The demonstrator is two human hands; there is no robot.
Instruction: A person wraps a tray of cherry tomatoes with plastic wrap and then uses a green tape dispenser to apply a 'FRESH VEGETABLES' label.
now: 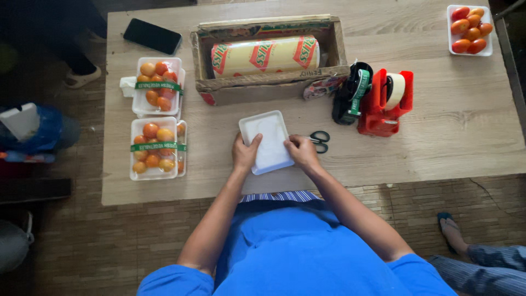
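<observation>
Blue shirt (296, 246) closest to the lens, forearms reaching out from it to the wooden counter (438, 137). Left hand (244, 154) clamped on the near-left edge of an empty white foam tray (264, 141), thumb lying on top of the rim, fingers tucked beneath. Right hand (301, 153) gripping the near-right edge the same way, knuckles curled, thumb on the rim. Tray flat on the counter, centred in front of the body, tilted slightly off square.

Just right of the right hand, black-handled scissors (319, 140), close but not touching. Beyond the tray, a battered cardboard box (269, 82) cradling a roll of cling film (265, 55) with yellow and red print. To its right, a black tape dispenser (350, 93) loaded with green tape, and a red tape dispenser (383, 101) with a pale roll. On the left, two wrapped trays of tomatoes (155, 118) banded in green (each seemingly stacked on another tray, only edges showing). Far right corner, an unwrapped tray of tomatoes (469, 29). Black phone (152, 36) at the far-left corner.

Best handled gently, judging by the material: light pressure only at the rims, since thin foam probably dents or snaps under a hard pinch; both hands level so the tray stays flat; enough room kept from the scissors to avoid nudging them.
</observation>
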